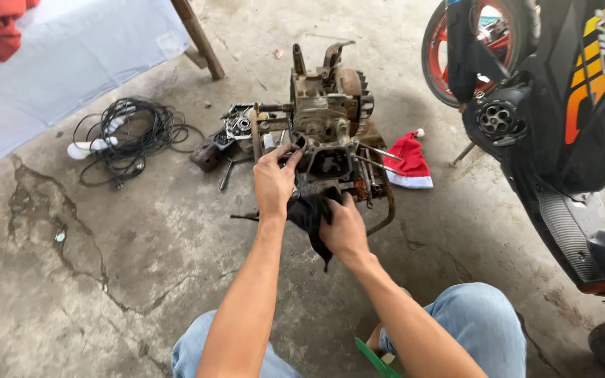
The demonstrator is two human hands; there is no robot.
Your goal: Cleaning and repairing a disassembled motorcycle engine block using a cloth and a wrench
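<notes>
Black rag seemingly in curled right hand.

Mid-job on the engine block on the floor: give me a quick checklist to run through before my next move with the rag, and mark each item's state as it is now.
1. Left hand braced on the engine block, fingers at the bore's edge: ok.
2. Right hand gripping the dark rag just below the bore: ok.
3. Bore opening unobstructed by tools: ok; how clean it is inside: cannot tell.
4. Protruding studs close beside the right hand, snag risk for the rag: not ok.
5. Loose parts and tools left of the block, within reach: ok.
6. Coiled black cable lying apart from the work area: ok.
</notes>
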